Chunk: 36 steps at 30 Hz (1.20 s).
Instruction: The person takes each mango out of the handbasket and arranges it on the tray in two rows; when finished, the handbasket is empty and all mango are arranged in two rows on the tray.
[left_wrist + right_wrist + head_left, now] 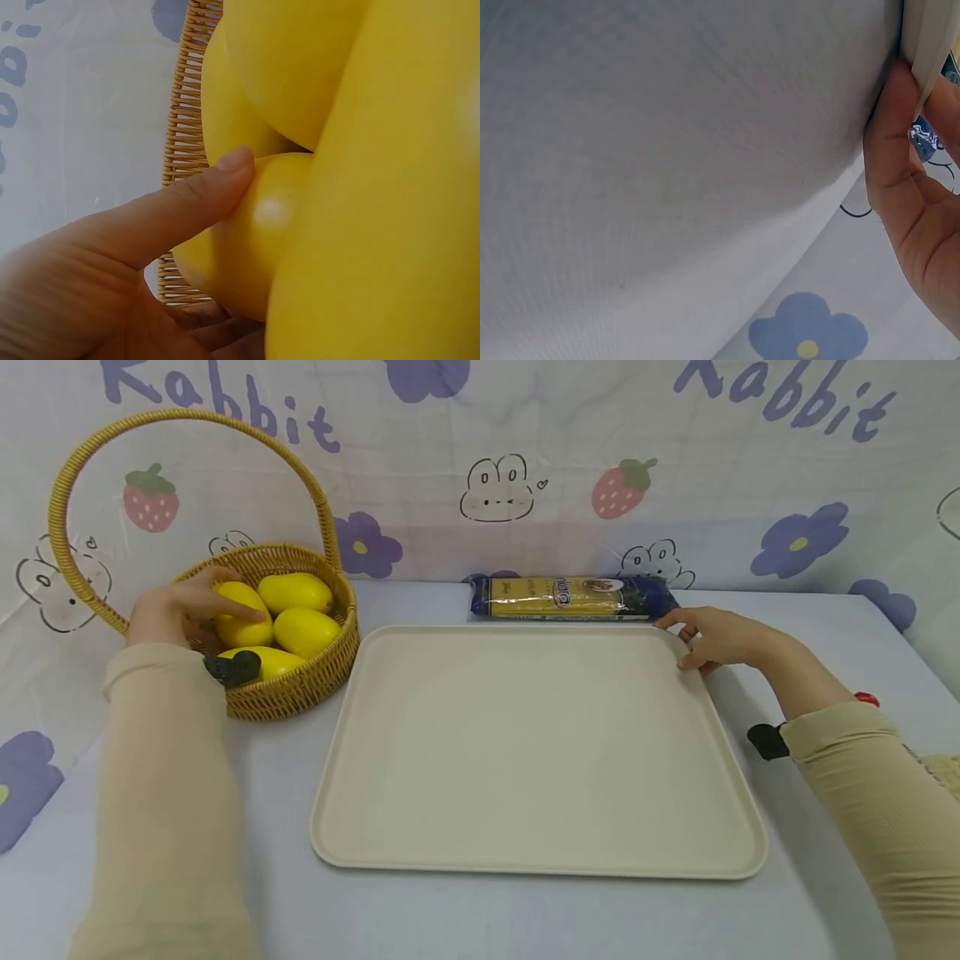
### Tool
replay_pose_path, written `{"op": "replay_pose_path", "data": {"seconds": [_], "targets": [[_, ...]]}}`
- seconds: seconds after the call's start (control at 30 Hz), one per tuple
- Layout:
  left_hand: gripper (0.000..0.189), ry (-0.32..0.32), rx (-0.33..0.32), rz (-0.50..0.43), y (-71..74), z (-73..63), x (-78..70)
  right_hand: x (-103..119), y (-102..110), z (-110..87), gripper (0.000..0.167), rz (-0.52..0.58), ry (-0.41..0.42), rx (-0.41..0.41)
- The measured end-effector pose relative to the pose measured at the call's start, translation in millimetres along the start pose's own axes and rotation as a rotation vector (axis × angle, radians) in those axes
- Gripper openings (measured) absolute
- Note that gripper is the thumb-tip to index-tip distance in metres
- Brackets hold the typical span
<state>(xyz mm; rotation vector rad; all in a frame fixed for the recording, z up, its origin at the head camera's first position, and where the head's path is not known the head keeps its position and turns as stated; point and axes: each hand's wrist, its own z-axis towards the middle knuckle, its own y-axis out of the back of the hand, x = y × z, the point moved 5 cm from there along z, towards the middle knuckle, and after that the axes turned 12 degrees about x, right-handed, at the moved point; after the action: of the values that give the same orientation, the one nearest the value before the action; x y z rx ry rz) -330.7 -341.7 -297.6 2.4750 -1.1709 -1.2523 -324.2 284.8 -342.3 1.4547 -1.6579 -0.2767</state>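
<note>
A wicker basket (341,664) with a tall handle stands at the left and holds several yellow mangoes (306,632). My left hand (187,602) reaches into it and grips the mango (243,617) nearest the wrist. In the left wrist view, the thumb lies on that mango (255,232) with fingers partly hidden beneath it. A beige rectangular tray (525,743) lies bare on the table. At its far right corner, my right hand (723,639) pinches the rim. The right wrist view shows that hand (907,187) at the tray's edge (930,34).
Behind the tray lies a blue and yellow packet of pasta (573,597), close to its far rim. A patterned cloth (420,468) hangs at the back of the table. Something small and red (867,698) shows behind the right sleeve.
</note>
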Motion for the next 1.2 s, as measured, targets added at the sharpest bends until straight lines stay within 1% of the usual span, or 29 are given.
{"op": "replay_pose_path", "data": {"seconds": [0.07,0.2,0.3,0.33,0.4,0.5,0.6,0.67,0.77,0.9,1.07,1.2], "targets": [[0.096,-0.003,-0.004,0.013,0.1,1.3,-0.8,-0.9,0.2,0.5,0.068,-0.001,0.000,0.000],[0.090,-0.018,0.000,0.004,0.3,6.1,-2.9,-1.3,0.4,0.9,0.068,-0.004,-0.001,-0.001],[0.087,-0.012,0.000,0.013,2.2,4.8,-7.1,-0.4,-0.3,1.1,0.068,0.004,0.001,0.005],[0.087,-0.004,0.002,0.031,3.4,3.0,-10.3,0.0,-0.6,1.1,0.068,0.008,0.002,0.009],[0.085,0.009,0.007,0.086,6.1,-1.7,-20.1,0.1,-1.0,0.9,0.069,0.013,0.001,0.014],[0.084,0.001,0.011,0.142,8.6,-11.4,-39.3,-0.9,-0.8,0.3,0.068,0.014,-0.003,0.014],[0.081,-0.034,0.021,0.159,7.9,-23.1,-57.3,-1.8,-0.6,0.0,0.068,0.020,0.000,0.012],[0.077,-0.068,0.014,0.171,5.7,-31.0,-67.0,-2.0,-1.0,0.5,0.068,0.030,0.007,0.016],[0.071,-0.115,0.010,0.218,-0.9,-41.4,-78.8,-2.3,-1.8,1.0,0.068,0.053,0.018,0.025],[0.067,-0.178,0.028,0.260,-13.9,-52.9,-92.2,-3.2,-2.1,1.3,0.069,0.080,0.028,0.036],[0.071,-0.267,0.074,0.314,-33.5,-66.0,-108.6,-3.0,-0.7,1.6,0.070,0.105,0.039,0.053],[0.070,-0.338,0.111,0.352,-51.0,-73.4,-120.3,-3.5,1.0,1.4,0.070,0.117,0.035,0.069]]}}
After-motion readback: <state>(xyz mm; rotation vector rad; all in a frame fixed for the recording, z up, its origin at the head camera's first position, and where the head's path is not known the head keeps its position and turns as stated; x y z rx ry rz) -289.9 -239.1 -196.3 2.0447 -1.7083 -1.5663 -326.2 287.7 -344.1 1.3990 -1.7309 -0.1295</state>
